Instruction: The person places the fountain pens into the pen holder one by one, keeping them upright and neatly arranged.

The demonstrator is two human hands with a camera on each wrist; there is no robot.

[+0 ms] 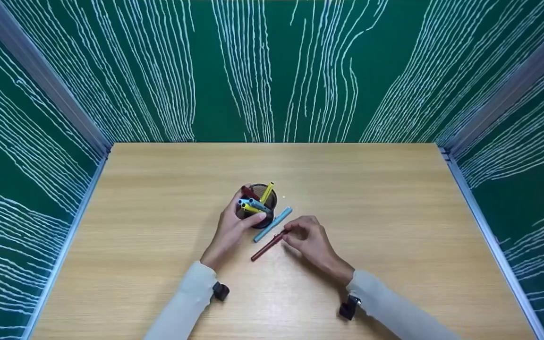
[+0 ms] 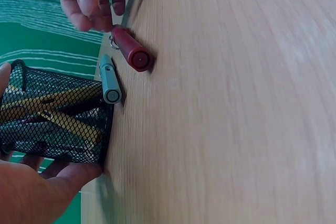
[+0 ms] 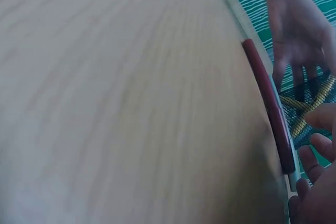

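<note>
My left hand [image 1: 235,225] holds a black mesh pen holder [image 2: 58,114] from its side, thumb over the rim and fingers around the back and base. Inside it stand yellow, light blue and dark red pens [image 1: 253,198]. A dark red pen [image 1: 267,246] lies on the table, slanting toward my right hand. My right hand [image 1: 310,238] is at this pen's far end, thumb and index fingertips close around it. In the right wrist view, its relaxed, spread fingers [image 3: 320,145] hover beside the pen. A light blue pen [image 1: 273,225] lies between the holder and the red pen.
The wooden table [image 1: 371,189] runs back to a green wall [image 1: 279,71] with white wavy lines, with similar walls on both sides. Metal posts [image 1: 40,71] stand at the corners. A tiny pale speck [image 1: 284,197] lies right of the holder.
</note>
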